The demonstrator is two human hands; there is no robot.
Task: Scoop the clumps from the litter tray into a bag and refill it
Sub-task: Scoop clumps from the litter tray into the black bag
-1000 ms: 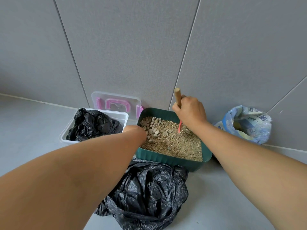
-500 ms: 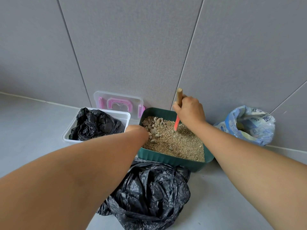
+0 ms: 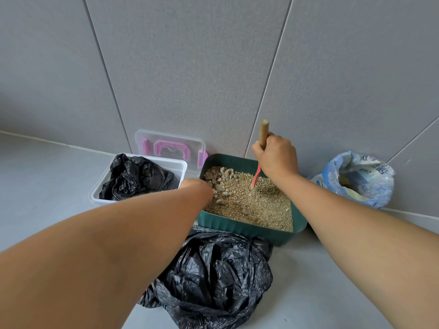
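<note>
Over litter tray (image 3: 240,230): right hand (image 3: 276,157), scoop (image 3: 256,178), perhaps buried.

Tray (image 3: 240,229) between box (image 3: 180,166) and sack (image 3: 380,186), bag (image 3: 221,279) in front

Only the crumpled blue and white bag (image 3: 356,179) at the far right carries print: dark characters along its folded rim, too creased and small to read.
</note>
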